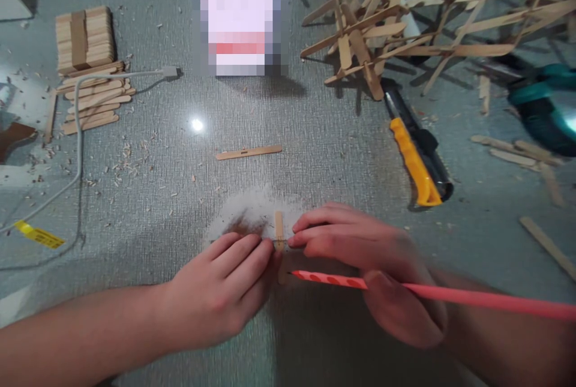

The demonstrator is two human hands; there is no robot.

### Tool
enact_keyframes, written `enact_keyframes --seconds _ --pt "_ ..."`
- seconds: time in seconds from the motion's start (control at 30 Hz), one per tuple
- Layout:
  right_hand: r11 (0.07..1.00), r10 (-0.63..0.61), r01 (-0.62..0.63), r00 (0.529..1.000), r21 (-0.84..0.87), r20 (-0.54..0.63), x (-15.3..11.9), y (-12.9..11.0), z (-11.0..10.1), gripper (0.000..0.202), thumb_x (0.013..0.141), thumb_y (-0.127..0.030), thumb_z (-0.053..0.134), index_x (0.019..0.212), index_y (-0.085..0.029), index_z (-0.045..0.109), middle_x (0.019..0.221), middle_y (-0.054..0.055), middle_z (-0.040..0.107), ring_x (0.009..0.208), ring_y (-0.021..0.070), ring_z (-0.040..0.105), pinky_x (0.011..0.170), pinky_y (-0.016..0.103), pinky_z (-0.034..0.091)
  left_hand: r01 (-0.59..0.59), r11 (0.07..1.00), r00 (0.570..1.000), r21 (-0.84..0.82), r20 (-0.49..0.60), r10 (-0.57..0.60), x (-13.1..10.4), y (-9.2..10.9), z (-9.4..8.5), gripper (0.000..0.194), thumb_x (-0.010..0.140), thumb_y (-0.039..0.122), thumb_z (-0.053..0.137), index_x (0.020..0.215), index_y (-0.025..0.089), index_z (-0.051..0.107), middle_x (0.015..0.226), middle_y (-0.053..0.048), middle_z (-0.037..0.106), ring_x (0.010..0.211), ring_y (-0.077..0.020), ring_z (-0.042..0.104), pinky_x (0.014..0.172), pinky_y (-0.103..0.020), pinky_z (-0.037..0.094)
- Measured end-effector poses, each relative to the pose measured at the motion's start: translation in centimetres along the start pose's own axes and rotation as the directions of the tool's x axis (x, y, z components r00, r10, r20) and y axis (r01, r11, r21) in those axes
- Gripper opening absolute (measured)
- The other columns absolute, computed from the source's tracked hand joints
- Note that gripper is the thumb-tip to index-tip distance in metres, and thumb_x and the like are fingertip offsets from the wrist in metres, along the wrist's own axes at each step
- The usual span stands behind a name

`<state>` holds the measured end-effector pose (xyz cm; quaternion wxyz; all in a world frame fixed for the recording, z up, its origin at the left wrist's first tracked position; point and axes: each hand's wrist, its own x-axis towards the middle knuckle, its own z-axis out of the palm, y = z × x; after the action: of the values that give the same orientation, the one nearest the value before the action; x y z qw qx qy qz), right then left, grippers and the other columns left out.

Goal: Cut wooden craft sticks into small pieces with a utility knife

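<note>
A popsicle stick (279,225) lies pointing away from me on a whitish patch of the table. Something thin runs crosswise at its middle, mostly hidden under my fingers. My left hand (229,279) is closed, its fingertips pressed together at the left side of the crossing. From the right, my right hand (373,255) touches the same spot with its fingertips. A red pencil (333,279) is held between its thumb and palm, the dark tip pointing left, close to the near end of the stick.
Ahead lies a slotted popsicle stick (265,152). A yellow-handled cutter (411,162) rests to the right, below a pile of joined sticks (360,45). Bundled sticks (96,39) and a white cable (80,135) are at left. Teal-handled pliers (535,99) sit far right.
</note>
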<state>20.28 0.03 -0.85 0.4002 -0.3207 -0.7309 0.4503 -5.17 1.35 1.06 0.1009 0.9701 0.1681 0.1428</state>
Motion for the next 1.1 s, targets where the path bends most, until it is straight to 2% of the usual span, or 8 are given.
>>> enact_keyframes --seconds 0.37,0.63,0.73,0.87,0.93,1.0,1.07,1.1 --pt "1.0 0.014 -0.014 1.0 -0.001 -0.012 0.1 -0.1 0.0 0.042 0.103 -0.044 0.028 0.103 -0.022 0.064 0.085 0.007 0.07 0.095 0.0259 0.067 0.079 0.041 0.052 0.003 1.0 1.0 -0.007 0.001 -0.003 0.1 0.0 0.2 0.027 0.096 0.012 0.055 0.117 0.003 0.07 0.116 -0.016 0.069 0.106 -0.0293 0.064 0.087 -0.042 0.057" --pt "0.999 0.027 -0.027 1.0 0.025 -0.01 0.1 -0.1 0.0 0.042 0.103 -0.045 0.03 0.104 -0.022 0.065 0.087 0.008 0.069 0.092 0.0267 0.067 0.079 0.042 0.052 -0.015 1.0 1.0 -0.017 0.023 0.016 0.1 0.0 0.0 0.026 0.097 0.013 0.053 0.113 0.006 0.072 0.126 -0.015 0.068 0.106 -0.0297 0.063 0.085 -0.043 0.056" --pt "0.989 0.103 -0.093 0.991 0.119 -0.08 0.0 -0.2 0.2 0.043 0.103 -0.048 0.031 0.101 -0.022 0.065 0.089 0.008 0.069 0.088 0.0252 0.067 0.078 0.042 0.051 -0.01 1.0 1.0 -0.026 0.016 0.011 0.1 0.0 0.1 0.026 0.097 0.013 0.052 0.111 0.007 0.072 0.126 -0.014 0.068 0.107 -0.0293 0.063 0.085 -0.042 0.056" --pt "0.959 0.236 -0.191 0.948 0.208 -0.215 -0.3 -0.5 0.3 0.043 0.104 -0.048 0.035 0.09 -0.023 0.066 0.085 0.007 0.067 0.079 0.0217 0.063 0.069 0.037 0.048 -0.009 0.999 1.0 -0.036 0.006 0.009 0.0 -0.1 0.3 0.027 0.097 0.012 0.049 0.109 0.006 0.073 0.126 -0.015 0.067 0.107 -0.0296 0.063 0.086 -0.042 0.056" --pt "0.966 0.236 -0.204 0.946 0.157 -0.223 -0.2 -0.6 0.2 0.038 0.105 -0.041 0.036 0.088 -0.022 0.065 0.087 0.006 0.066 0.078 0.0195 0.062 0.068 0.035 0.048 -0.008 0.999 1.0 -0.041 0.007 0.008 0.0 0.0 0.3 0.027 0.097 0.011 0.049 0.111 0.005 0.072 0.126 -0.016 0.067 0.107 -0.0297 0.063 0.086 -0.043 0.056" --pt "0.977 0.214 -0.212 0.959 0.028 -0.189 0.2 -0.7 0.1 0.026 0.102 -0.03 0.044 0.086 -0.022 0.062 0.087 0.005 0.065 0.077 0.0166 0.062 0.068 0.032 0.049 0.002 0.999 1.0 -0.041 0.004 -0.002 0.1 0.0 0.3 0.027 0.097 0.011 0.051 0.112 0.005 0.072 0.125 -0.016 0.067 0.106 -0.0294 0.063 0.085 -0.043 0.055" --pt "0.973 0.17 -0.191 0.973 -0.13 -0.157 0.9 -0.9 0.2 0.01 0.093 -0.02 0.057 0.083 -0.022 0.058 0.084 0.002 0.065 0.073 0.014 0.063 0.065 0.028 0.05 0.009 0.999 1.0 -0.036 0.003 -0.009 0.1 0.1 0.4 0.026 0.097 0.012 0.052 0.112 0.004 0.072 0.125 -0.015 0.068 0.105 -0.0289 0.064 0.085 -0.042 0.055" --pt "0.966 0.15 -0.177 0.977 -0.188 -0.149 1.2 -1.0 0.3 0.01 0.088 -0.016 0.062 0.083 -0.022 0.057 0.082 0.001 0.065 0.071 0.0131 0.063 0.064 0.027 0.05 0.008 0.999 1.0 -0.033 0.003 -0.008 0.1 0.1 0.4 0.025 0.097 0.013 0.053 0.112 0.004 0.072 0.125 -0.015 0.068 0.105 -0.0286 0.064 0.085 -0.042 0.055"
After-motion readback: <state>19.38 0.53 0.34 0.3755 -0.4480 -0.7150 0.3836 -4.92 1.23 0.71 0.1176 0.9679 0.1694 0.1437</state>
